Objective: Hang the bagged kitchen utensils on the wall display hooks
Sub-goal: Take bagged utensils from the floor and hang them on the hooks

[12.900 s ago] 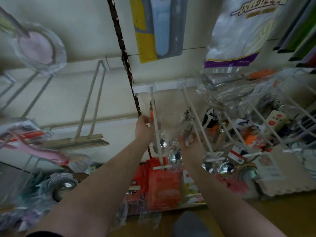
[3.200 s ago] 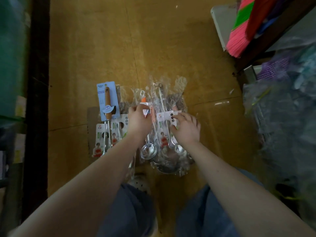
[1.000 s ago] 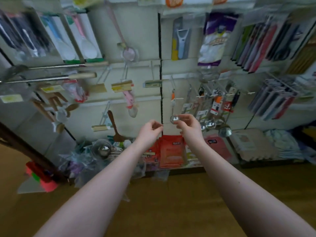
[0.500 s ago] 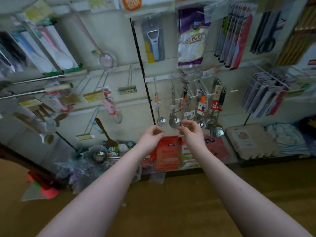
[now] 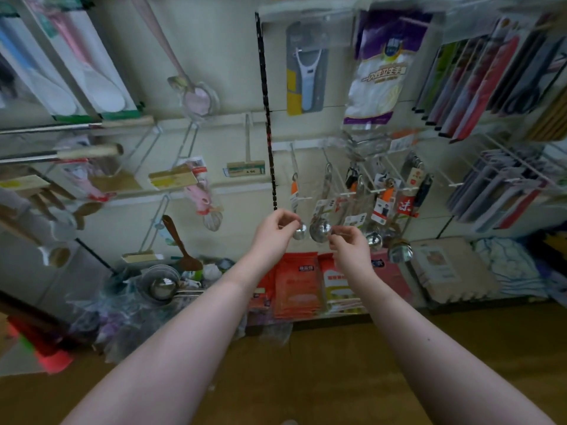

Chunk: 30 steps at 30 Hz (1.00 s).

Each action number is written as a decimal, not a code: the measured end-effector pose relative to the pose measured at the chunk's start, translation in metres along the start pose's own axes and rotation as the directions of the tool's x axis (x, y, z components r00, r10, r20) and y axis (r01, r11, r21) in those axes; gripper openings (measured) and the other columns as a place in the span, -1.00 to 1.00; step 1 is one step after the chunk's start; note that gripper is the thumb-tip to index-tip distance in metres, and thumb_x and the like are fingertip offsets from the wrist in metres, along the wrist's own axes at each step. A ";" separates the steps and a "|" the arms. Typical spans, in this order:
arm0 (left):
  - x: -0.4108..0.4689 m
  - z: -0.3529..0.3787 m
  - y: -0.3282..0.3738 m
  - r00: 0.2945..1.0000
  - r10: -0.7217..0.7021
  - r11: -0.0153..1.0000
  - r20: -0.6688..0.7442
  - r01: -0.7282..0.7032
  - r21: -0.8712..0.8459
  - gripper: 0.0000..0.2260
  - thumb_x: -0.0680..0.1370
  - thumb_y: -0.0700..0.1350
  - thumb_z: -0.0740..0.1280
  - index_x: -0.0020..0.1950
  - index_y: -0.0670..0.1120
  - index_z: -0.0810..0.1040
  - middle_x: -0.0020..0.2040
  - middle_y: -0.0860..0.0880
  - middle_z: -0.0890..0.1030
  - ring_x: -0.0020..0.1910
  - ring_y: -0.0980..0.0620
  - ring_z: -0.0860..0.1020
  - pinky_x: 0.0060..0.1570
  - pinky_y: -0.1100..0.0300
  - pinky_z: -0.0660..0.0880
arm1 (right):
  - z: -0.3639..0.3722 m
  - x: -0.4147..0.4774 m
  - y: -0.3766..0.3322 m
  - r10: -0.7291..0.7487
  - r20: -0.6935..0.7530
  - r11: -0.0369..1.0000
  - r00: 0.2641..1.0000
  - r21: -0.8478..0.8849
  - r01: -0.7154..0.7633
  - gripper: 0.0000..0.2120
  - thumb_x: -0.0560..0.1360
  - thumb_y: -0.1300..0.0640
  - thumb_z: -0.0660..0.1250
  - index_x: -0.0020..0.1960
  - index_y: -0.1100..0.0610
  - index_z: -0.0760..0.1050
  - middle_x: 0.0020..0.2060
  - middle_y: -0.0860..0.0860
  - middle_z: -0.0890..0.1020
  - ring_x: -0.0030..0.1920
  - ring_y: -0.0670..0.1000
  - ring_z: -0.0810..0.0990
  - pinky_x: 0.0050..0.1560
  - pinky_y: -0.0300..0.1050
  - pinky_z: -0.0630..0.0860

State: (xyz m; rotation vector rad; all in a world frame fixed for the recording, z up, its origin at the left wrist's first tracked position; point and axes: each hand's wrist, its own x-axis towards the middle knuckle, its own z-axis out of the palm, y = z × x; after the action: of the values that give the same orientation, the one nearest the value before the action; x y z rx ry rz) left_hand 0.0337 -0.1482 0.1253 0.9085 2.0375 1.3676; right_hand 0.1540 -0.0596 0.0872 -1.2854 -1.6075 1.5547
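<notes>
As hands (image 5: 274,233) (image 5: 348,245) pinch bagged ladles (image 5: 320,230), hooks (image 5: 340,182) above

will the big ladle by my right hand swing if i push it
Probably swings: the ladle hangs from a hook by its top end only. Its steel bowl looks bottom-heavy, so it should settle back. The handle looks like stiff metal, unlikely to bend.

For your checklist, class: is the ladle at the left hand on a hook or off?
On: the ladle hangs bowl-down from a wall hook.
</notes>
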 end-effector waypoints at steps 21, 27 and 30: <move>0.138 0.032 -0.089 0.978 -0.204 0.976 -0.053 0.199 -0.085 -0.89 0.56 -0.20 0.31 0.03 -0.02 0.47 -0.14 0.02 0.51 -0.17 0.05 0.50 -0.19 0.25 0.43 | 0.040 0.171 0.050 0.046 0.007 0.999 0.999 -0.001 -0.046 -0.56 0.53 0.38 0.18 0.41 0.29 0.30 -0.36 -0.15 0.51 -0.36 -0.24 0.48 -0.26 -0.32 0.36; 0.182 0.047 -0.105 0.951 -0.281 0.960 -0.128 0.277 -0.048 -0.52 0.49 -0.22 0.41 0.33 -0.17 0.29 0.12 -0.11 0.47 -0.08 -0.01 0.50 -0.24 0.22 0.44 | 0.048 0.209 0.055 0.112 0.012 0.994 0.994 -0.011 -0.112 -0.60 0.55 0.22 0.29 0.29 0.43 0.35 0.13 0.41 0.49 0.15 0.33 0.48 0.14 0.16 0.43; 0.204 0.051 -0.120 0.940 -0.309 0.950 -0.148 0.311 -0.013 -0.39 0.47 -0.26 0.42 0.43 -0.19 0.20 0.34 -0.19 0.36 0.17 -0.16 0.48 0.13 -0.02 0.48 | 0.059 0.227 0.060 0.112 0.011 0.991 0.994 0.069 -0.112 -0.61 0.52 0.26 0.33 0.32 0.31 0.39 0.17 0.23 0.50 0.19 0.20 0.49 0.25 0.15 0.42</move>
State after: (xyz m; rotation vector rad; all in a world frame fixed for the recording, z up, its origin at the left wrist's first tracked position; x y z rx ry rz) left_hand -0.0891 0.0063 -0.0157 0.4722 2.1889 1.2805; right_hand 0.0288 0.1105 -0.0316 -1.3543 -1.4940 1.6697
